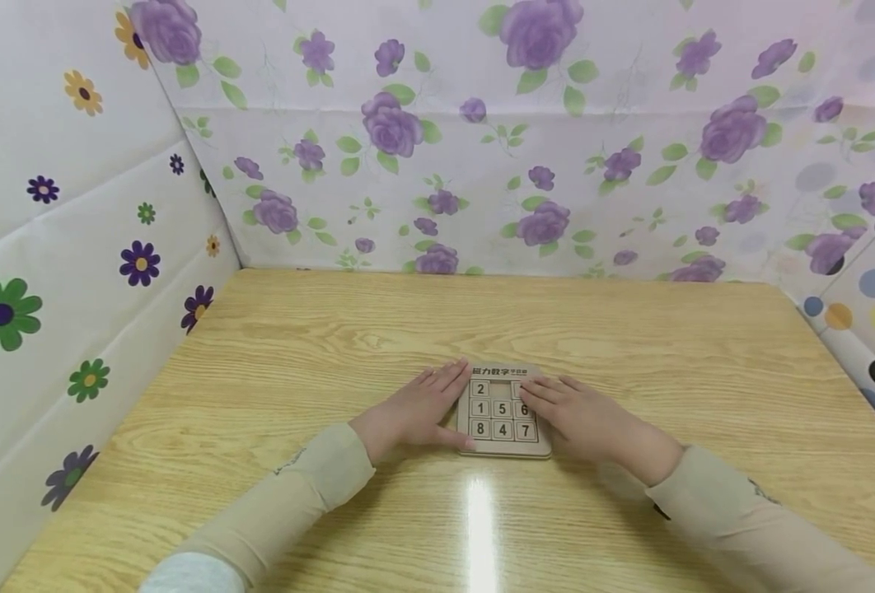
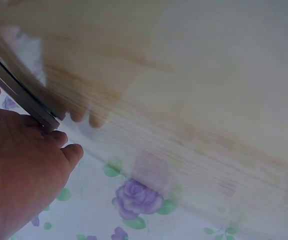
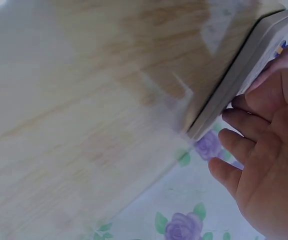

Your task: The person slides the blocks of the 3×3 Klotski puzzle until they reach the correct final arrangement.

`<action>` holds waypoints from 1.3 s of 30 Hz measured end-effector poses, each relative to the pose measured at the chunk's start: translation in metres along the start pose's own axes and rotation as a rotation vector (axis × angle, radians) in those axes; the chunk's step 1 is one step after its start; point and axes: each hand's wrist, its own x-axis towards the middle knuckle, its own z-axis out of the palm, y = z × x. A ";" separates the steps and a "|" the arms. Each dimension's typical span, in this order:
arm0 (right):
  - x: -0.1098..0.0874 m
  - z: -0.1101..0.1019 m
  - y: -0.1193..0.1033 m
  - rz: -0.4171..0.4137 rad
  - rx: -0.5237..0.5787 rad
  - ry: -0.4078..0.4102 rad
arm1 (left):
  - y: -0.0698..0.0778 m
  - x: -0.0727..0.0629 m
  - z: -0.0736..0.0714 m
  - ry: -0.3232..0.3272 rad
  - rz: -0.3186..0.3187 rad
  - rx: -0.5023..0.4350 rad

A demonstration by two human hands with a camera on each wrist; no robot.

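A wooden number slide puzzle (image 1: pixel 507 450) lies flat on the table, its tiles set in three rows. The left column reads 2, 1, 8 from the far side, and a gap shows beside the 2. My left hand (image 1: pixel 424 409) rests along the puzzle's left side, fingers stretched toward the far corner and thumb on the near left of the frame. From the right, my right hand (image 1: pixel 584 416) lays extended fingertips on the far right tile, mostly covering its number. The wrist views show the puzzle's edge beside the left palm (image 2: pixel 26 170) and the right palm (image 3: pixel 276 150).
The wood-grain table (image 1: pixel 319 329) extends around the puzzle, with a bright light reflection in front of it. Flower-patterned cloth (image 1: pixel 445 148) hangs behind the table, and more patterned cloth stands at the left and right sides.
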 end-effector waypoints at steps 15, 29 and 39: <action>0.031 0.001 -0.016 -0.010 0.053 -0.048 | 0.001 0.001 0.000 -0.007 0.004 0.003; 0.029 0.000 -0.014 0.001 0.086 -0.075 | 0.000 0.000 -0.001 -0.008 0.005 0.009; 0.016 -0.002 -0.008 0.009 0.081 -0.043 | 0.002 -0.001 -0.001 0.000 0.002 0.019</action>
